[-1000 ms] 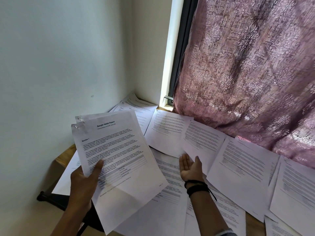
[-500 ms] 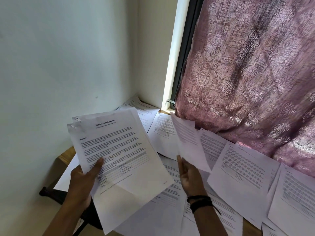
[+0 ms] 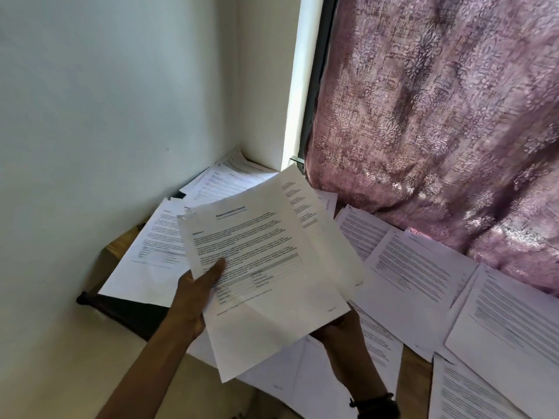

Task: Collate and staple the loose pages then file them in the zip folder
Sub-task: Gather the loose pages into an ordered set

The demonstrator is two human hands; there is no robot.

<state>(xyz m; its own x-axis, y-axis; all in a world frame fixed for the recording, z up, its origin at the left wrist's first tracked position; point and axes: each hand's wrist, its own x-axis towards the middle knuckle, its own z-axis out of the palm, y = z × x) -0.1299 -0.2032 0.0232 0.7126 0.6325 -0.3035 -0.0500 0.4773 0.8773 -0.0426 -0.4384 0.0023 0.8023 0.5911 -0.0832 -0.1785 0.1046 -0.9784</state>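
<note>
Left hand (image 3: 193,300) raised over the desk (image 3: 121,246), forearm angled up from lower left, thumb pressed on the front of a stapled report (image 3: 257,267), fingers behind it. Right hand (image 3: 338,331) palm-up under the report's lower right corner, gripping a second sheet (image 3: 305,213) fanned out behind it. Two black bands (image 3: 375,405) on the right wrist. Loose pages (image 3: 414,273) spread flat across the desk, overlapping, exact count unclear. Pink patterned curtain (image 3: 438,116) hanging behind.

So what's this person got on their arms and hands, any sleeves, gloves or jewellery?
No gloves or sleeves show: both forearms are bare. The left hand wears nothing visible. The right hand is bare too, but that wrist carries black bands, seemingly a few thin cords or bracelets stacked together. No rings can be seen.
</note>
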